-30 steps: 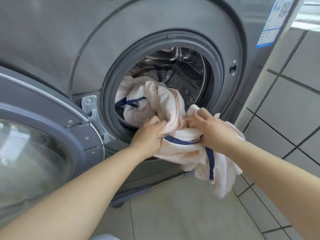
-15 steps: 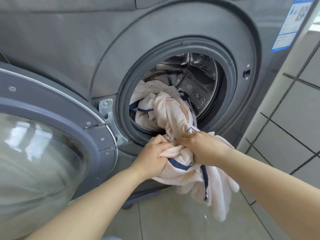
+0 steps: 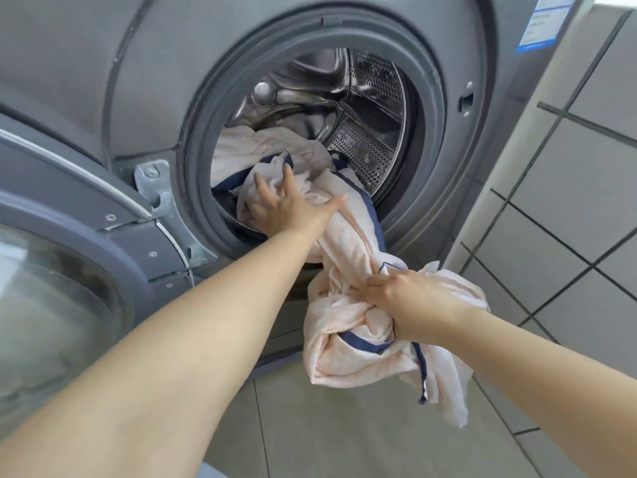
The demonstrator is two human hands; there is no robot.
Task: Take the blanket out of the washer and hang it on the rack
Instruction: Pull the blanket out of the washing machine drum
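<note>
Since the earlier frame, left hand (image 3: 275,208) releases and reaches, fingers spread, onto the pink blanket (image 3: 348,236) at the drum (image 3: 365,108) mouth; right hand (image 3: 410,305) clutches the pulled-out bundle. Risk: trailing folds may drag on the floor (image 3: 344,436) or snag the door seal (image 3: 434,139).

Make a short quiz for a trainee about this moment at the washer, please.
1. True or false: the blanket is fully out of the drum.
2. Which hand grips the bunched part hanging outside the door opening: A) left hand, B) right hand?
3. What colour is the blanket's trim?

Key: 1. False, part still lies inside. 2. B. 3. Dark blue.
</note>
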